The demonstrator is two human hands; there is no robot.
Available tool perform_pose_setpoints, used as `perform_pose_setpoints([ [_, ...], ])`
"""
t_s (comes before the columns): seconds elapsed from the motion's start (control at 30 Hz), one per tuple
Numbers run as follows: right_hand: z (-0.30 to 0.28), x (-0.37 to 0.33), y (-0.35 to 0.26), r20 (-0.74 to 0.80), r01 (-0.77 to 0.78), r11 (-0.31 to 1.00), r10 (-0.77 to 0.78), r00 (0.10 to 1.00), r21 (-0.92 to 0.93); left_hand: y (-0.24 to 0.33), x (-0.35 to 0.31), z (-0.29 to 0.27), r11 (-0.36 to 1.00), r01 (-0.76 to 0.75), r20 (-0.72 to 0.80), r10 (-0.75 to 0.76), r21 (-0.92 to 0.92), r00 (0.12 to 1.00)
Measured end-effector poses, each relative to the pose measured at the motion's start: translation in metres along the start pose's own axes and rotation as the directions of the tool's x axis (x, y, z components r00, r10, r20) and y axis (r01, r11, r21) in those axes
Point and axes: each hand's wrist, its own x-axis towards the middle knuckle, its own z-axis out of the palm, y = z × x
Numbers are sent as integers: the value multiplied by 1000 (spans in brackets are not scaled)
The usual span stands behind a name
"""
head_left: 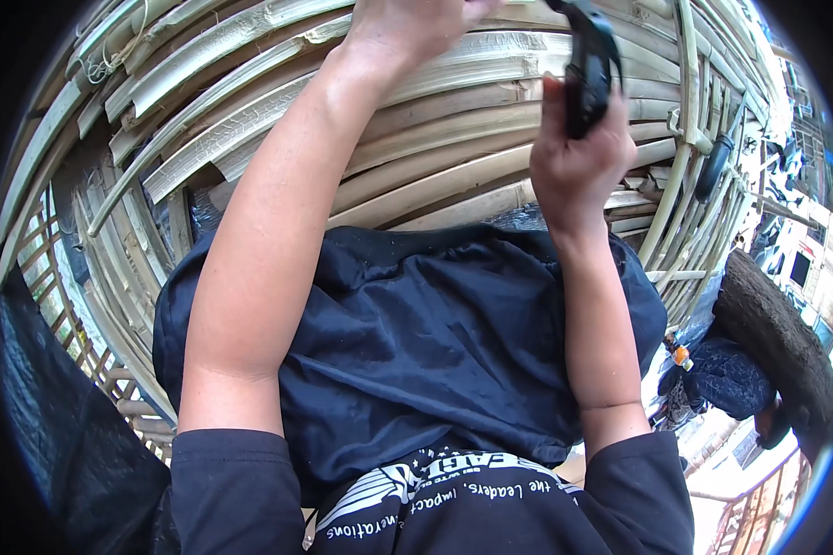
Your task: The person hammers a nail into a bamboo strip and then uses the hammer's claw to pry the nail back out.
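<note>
My right hand (581, 166) is raised at the upper right, its fingers wrapped round a black tool (590, 79) with a curved, loop-like handle. The upper edge cuts off the tool's far end, so its exact kind does not show. At the top edge is my left hand (412, 26), over the split bamboo strips (472, 120); its fingers are mostly out of view, and whether they grip anything is hidden. Long bamboo slats run crosswise beneath both hands. Dark blue cloth (435, 324) covers my lap.
A black-handled tool (715, 166) rests against the bamboo poles (690, 83) on the right. Beyond it lies a thick log (773, 310), with another person's dark-trousered leg (727, 375) beside it. Dark sheeting (55, 416) hangs at the lower left, by a bamboo lattice (60, 268).
</note>
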Motion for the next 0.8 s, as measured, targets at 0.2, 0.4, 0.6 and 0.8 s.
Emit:
perform_pose_setpoints([
  [0.2,11,3,13,160,-41,989,64,985,-143,5,-9,0,988,-152,-98,154,34,983],
  [0.4,15,5,3,160,-80,994,92,983,-80,-5,1,5,995,-101,-22,101,-26,995],
  [0.6,-15,20,6,-225,35,998,-21,974,59,1,-3,2,979,-192,-23,194,73,981],
  [0.8,-28,19,25,-71,-266,936,289,955,232,4,-3,-6,951,-232,-3,238,203,971],
])
